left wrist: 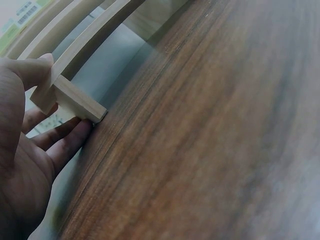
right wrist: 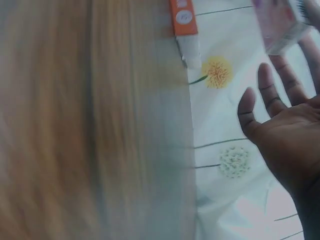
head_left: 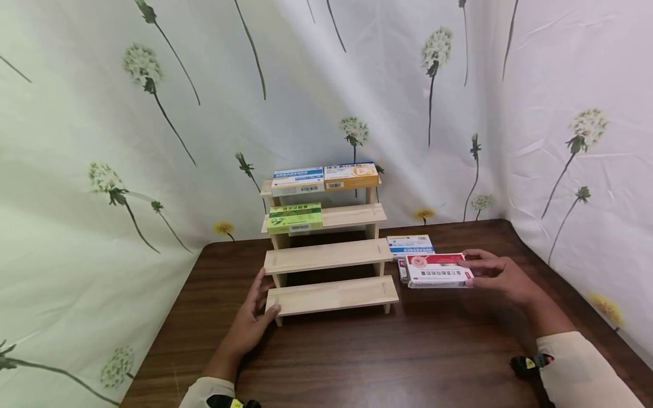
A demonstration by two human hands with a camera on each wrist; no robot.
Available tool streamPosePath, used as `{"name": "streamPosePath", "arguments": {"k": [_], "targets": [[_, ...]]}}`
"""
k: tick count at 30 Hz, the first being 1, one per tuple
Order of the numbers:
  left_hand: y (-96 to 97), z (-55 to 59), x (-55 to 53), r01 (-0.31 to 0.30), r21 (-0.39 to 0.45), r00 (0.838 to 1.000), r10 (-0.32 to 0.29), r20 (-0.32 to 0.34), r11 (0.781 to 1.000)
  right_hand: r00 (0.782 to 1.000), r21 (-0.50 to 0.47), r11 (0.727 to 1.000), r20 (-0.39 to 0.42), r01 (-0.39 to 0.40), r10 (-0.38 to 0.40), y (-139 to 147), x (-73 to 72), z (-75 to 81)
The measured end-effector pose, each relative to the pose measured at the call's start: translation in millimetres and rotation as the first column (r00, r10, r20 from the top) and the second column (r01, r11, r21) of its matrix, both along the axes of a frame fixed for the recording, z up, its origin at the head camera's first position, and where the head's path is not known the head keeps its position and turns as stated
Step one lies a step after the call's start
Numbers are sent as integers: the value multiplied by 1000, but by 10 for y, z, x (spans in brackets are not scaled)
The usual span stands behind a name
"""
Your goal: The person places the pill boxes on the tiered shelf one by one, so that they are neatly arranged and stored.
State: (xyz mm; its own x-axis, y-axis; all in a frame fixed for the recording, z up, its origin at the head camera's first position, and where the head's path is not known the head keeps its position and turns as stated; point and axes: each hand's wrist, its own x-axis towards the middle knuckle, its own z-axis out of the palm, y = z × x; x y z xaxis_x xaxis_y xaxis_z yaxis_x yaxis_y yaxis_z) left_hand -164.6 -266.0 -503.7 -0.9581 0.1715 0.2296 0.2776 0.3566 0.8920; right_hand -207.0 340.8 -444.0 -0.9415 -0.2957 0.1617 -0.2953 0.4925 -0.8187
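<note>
A four-step wooden display rack stands on the table. At the left end of its lowest step is my left hand, thumb on top of the board and fingers along the side and leg. My right hand pinches the right end of a red and white medicine box, right of the rack. The same box is blurred in the right wrist view. A green medicine box lies on the left of the second step from the top. The top step holds a blue and white box and an orange and white box.
Behind the held box, another blue and white box lies on the brown wooden table. A further box is mostly hidden under the held one. A dandelion-print cloth surrounds the back and sides.
</note>
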Motion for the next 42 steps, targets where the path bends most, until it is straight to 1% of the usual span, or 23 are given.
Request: {"name": "streamPosePath", "arguments": {"k": [2, 6, 10, 17, 23, 29, 32, 37, 42], "targets": [[-1, -3, 5, -4, 1, 1000, 4, 5, 1000, 1000, 16, 1000, 14, 13, -13, -7, -26, 43], [7, 4, 13, -5, 2, 1000, 5, -8, 1000, 998, 47, 998, 39, 38, -39, -14, -83, 107], [10, 3, 16, -6, -3, 1000, 6, -20, 1000, 998, 48, 998, 49, 46, -48, -13, -137, 152], [-8, -12, -2, -7, -3, 1000, 7, -9, 1000, 999, 51, 997, 6, 51, -52, -32, -217, 335], [-16, -5, -20, 0, -6, 1000, 0, -8, 1000, 998, 45, 998, -35, 49, -47, -117, -332, 496], [-24, -15, -21, 1, -10, 1000, -1, 1, 1000, 998, 45, 998, -18, 53, -53, -231, -427, 657], [-20, -15, -25, 5, -8, 1000, -5, 3, 1000, 998, 61, 996, -8, 60, -60, -290, -463, 735], [-24, -14, -24, 14, 7, 1000, -14, -12, 1000, 998, 105, 993, 7, 63, -64, -402, -569, 870], [-32, -22, -16, 9, -1, 1000, -9, -7, 1000, 998, 123, 991, -27, 51, -48, -493, -657, 976]]}}
